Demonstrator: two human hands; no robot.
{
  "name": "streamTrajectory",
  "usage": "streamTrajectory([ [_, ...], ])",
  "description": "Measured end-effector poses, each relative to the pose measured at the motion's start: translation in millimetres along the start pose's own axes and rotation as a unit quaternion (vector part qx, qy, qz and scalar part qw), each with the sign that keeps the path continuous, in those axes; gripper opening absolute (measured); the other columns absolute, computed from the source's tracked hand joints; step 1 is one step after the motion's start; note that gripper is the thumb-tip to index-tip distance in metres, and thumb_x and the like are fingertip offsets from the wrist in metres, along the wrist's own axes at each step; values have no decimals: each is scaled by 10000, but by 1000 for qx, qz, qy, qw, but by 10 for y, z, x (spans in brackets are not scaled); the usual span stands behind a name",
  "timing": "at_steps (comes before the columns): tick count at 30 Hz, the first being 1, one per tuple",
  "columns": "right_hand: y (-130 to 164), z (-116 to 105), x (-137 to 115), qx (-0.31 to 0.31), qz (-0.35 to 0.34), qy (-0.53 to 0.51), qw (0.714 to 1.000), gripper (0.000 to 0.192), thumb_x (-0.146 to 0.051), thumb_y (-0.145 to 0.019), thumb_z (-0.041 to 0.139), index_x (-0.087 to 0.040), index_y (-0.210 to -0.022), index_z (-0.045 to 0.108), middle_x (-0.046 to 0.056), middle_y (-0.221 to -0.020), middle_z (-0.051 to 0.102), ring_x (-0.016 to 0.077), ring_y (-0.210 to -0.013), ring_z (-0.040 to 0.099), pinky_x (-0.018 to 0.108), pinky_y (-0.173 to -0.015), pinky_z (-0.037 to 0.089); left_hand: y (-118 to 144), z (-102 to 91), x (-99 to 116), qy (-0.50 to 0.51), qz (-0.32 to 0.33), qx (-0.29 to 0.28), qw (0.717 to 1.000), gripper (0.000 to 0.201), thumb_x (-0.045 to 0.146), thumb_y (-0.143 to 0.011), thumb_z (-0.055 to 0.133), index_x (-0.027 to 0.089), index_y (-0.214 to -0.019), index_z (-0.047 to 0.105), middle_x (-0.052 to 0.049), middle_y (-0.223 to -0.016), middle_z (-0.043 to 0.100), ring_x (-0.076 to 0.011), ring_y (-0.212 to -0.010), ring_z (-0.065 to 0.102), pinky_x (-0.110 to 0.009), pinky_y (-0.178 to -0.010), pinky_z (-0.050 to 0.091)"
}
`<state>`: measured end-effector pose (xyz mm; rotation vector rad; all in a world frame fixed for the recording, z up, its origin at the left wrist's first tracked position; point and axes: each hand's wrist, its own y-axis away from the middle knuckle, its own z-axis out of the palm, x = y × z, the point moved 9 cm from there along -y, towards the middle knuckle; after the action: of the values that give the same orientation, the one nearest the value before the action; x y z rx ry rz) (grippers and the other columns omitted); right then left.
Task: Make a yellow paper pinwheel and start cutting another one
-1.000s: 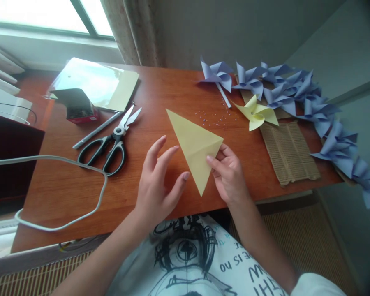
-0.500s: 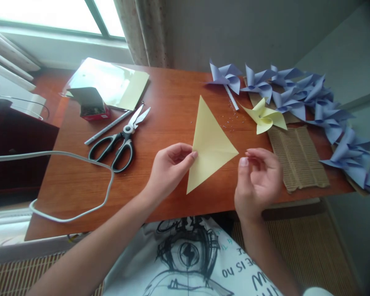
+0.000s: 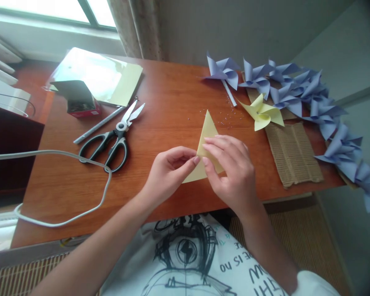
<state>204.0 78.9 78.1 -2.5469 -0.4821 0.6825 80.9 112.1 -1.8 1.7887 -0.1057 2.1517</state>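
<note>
A triangle of folded yellow paper (image 3: 207, 130) is held over the table in front of me. My left hand (image 3: 174, 166) pinches its left edge between thumb and fingers. Across the paper's right half lies my right hand (image 3: 230, 168), its fingers stretched out over the sheet and the thumb apart below them. Its palm and fingers hide the right corner. Beyond the hands, to the right, a finished yellow pinwheel (image 3: 260, 112) rests near a piece of corrugated cardboard (image 3: 292, 154).
Several blue pinwheels (image 3: 290, 98) crowd the right side. At left lie open scissors (image 3: 120, 127), a grey stick (image 3: 98, 125), a small red box (image 3: 83, 109) and a pack of paper (image 3: 92, 74). A white cable (image 3: 106, 191) loops over the table (image 3: 160, 111). Tiny beads (image 3: 226, 119) are scattered mid-table.
My right hand has moved left from beside the paper onto its right half. The paper has tilted and sits slightly lower, still pinched by my left hand. The view has shifted a little.
</note>
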Motion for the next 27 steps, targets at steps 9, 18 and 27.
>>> streamTrajectory([
  [9, -21, 30, -18, -32, 2, -18, 999, 213, -141, -892, 650, -186, -1093, 703, 76, -1113, 766, 277, -1124, 666, 476, -1064, 468, 39, 28, 143, -93, 84, -20, 992, 100, 237, -894, 695, 146, -874, 728, -49, -832, 688, -156, -792, 617, -259, -718, 503],
  [18, -22, 52, 1, -53, 22, -59, 997, 167, -140, -906, 637, -174, -1054, 708, 81, -1061, 764, 243, -1055, 684, 455, -1058, 467, 51, 19, 182, -110, 121, -16, 986, 75, 211, -905, 683, 157, -912, 736, -42, -852, 726, -144, -789, 649, -257, -747, 519],
  [27, -18, 23, 83, -40, 83, -148, 985, 113, -115, -905, 638, -173, -973, 707, 66, -956, 756, 212, -953, 684, 376, -913, 539, 73, -35, 325, -174, 184, 39, 967, 45, 189, -847, 750, 173, -882, 727, -32, -836, 709, -143, -771, 648, -267, -737, 528],
])
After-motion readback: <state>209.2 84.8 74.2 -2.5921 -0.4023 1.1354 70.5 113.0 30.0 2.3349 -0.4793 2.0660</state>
